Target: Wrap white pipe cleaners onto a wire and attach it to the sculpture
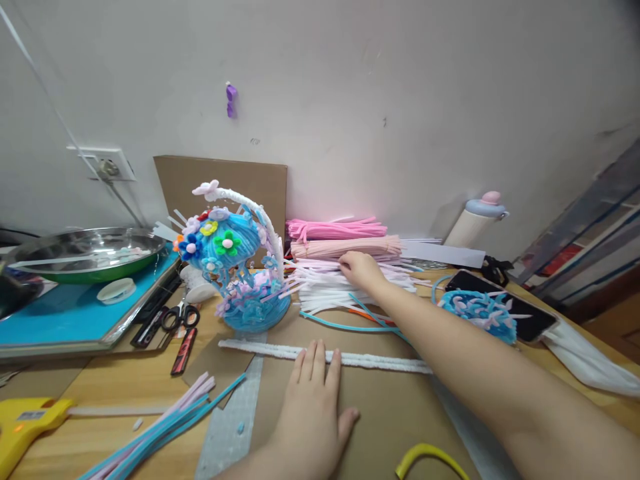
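My left hand [313, 407] lies flat with its fingers spread on the brown cardboard [390, 407]. Its fingertips touch two long white pipe cleaners [380, 361] lying side by side. Farther back, my right hand [364, 271] is over a pile of white and pale lilac pipe cleaners [320, 293]. Its fingers are curled and pinched on a pale pipe cleaner, though the fingertips are partly hidden. Left of the pile stands a flower-covered blue pipe-cleaner jellyfish [235, 247] hanging from a white arched stem on a round blue base.
Pink bundles [340, 229] lie by the wall. At the left are a metal dish [90, 250], scissors [180, 317], a yellow glue gun [30, 427] and loose blue and lilac stems [165, 433]. At the right are a phone [530, 320], a blue pipe-cleaner piece [480, 315] and a bottle [473, 223].
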Demonstrator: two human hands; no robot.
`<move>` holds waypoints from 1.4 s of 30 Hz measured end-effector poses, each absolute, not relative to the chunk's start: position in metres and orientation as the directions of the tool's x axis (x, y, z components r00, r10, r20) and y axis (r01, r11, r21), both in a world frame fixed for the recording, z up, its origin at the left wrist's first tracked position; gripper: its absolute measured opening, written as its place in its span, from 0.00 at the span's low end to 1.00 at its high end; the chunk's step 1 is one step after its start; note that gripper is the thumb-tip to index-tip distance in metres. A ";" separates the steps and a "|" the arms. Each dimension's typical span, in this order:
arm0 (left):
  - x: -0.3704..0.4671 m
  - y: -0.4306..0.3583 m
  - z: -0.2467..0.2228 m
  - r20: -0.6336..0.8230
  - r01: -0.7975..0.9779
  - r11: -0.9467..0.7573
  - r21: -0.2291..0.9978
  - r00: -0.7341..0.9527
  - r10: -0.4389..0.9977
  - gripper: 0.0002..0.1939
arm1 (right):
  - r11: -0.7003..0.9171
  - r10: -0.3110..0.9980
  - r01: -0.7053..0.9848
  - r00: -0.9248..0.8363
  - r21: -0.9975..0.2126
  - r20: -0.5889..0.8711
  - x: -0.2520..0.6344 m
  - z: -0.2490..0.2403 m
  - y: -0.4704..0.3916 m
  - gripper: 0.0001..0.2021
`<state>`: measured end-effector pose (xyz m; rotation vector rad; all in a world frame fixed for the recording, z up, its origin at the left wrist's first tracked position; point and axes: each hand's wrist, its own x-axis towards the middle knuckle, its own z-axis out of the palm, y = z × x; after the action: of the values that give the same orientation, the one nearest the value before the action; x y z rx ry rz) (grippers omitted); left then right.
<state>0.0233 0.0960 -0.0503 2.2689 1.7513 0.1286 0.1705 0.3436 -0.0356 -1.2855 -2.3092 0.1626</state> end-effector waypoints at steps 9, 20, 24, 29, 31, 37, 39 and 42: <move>0.023 0.095 -0.053 -0.084 0.933 -0.232 0.275 0.264 0.961 0.38 | 0.642 0.752 0.541 -0.308 -0.543 0.583 0.166 0.025 0.315 0.15; 0.019 0.074 -0.021 0.694 0.702 -0.654 0.281 0.322 0.644 0.11 | 0.725 0.598 0.688 -0.653 0.032 0.465 0.192 0.049 0.160 0.11; 0.010 0.072 0.003 0.735 0.805 -0.468 0.364 0.061 0.676 0.11 | 0.714 0.657 0.695 -0.622 -0.087 0.427 0.212 0.036 0.138 0.12; 0.004 0.071 0.012 0.220 0.874 -0.299 0.383 0.228 0.949 0.16 | 0.683 0.710 0.697 -0.563 -0.218 0.424 0.226 0.023 0.109 0.11; 0.007 0.061 0.009 0.134 0.879 -0.279 0.387 0.245 0.960 0.18 | 0.697 0.709 0.665 -0.582 -0.268 0.400 0.221 0.014 0.095 0.11; 0.012 0.018 0.001 0.029 0.886 -0.232 0.401 0.241 0.970 0.18 | 0.822 0.570 0.530 -0.773 -0.208 0.279 0.207 -0.008 0.064 0.14; 0.008 0.006 -0.001 -0.004 0.886 -0.215 0.411 0.237 0.971 0.18 | 0.839 0.544 0.517 -0.795 -0.170 0.270 0.212 -0.010 0.063 0.14; -0.004 -0.007 -0.008 -0.056 0.890 -0.157 0.427 0.200 0.978 0.17 | 0.836 0.548 0.526 -0.789 -0.156 0.276 0.223 -0.013 0.070 0.13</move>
<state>-0.0042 -0.0068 -0.0080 2.1152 1.7496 0.3303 0.2227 0.0697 -0.0126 -0.8130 -2.7053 0.1007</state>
